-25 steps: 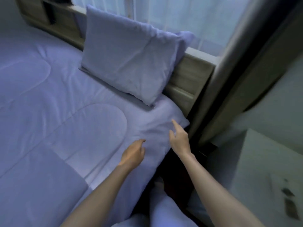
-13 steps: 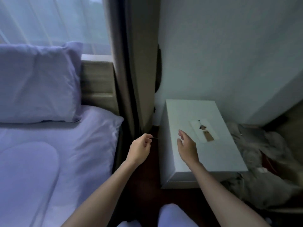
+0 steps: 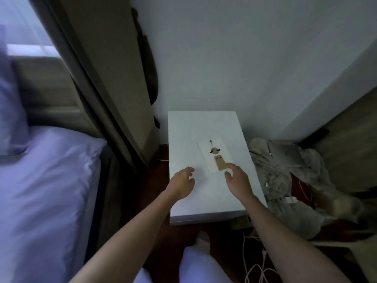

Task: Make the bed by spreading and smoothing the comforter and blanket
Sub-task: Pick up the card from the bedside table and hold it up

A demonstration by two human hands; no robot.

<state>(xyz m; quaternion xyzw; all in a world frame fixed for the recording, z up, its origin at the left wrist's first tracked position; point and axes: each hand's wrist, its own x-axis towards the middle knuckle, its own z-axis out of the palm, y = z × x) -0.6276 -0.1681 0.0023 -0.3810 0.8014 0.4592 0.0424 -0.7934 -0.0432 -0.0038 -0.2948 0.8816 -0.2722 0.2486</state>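
Now left hand (image 3: 180,185) and right hand (image 3: 238,181) hover over the white nightstand (image 3: 204,127), both relaxed, loosely curled, holding nothing. Comforter (image 3: 44,180) lies well left of them, curtain (image 3: 98,88) between. Clothes pile (image 3: 285,170) at right.

Both forearms extended forward; left hand (image 3: 180,183) loosely curled, right hand (image 3: 237,179) relaxed, fingers spread.

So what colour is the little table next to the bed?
White. The little table shows best in the head view, the only view here.
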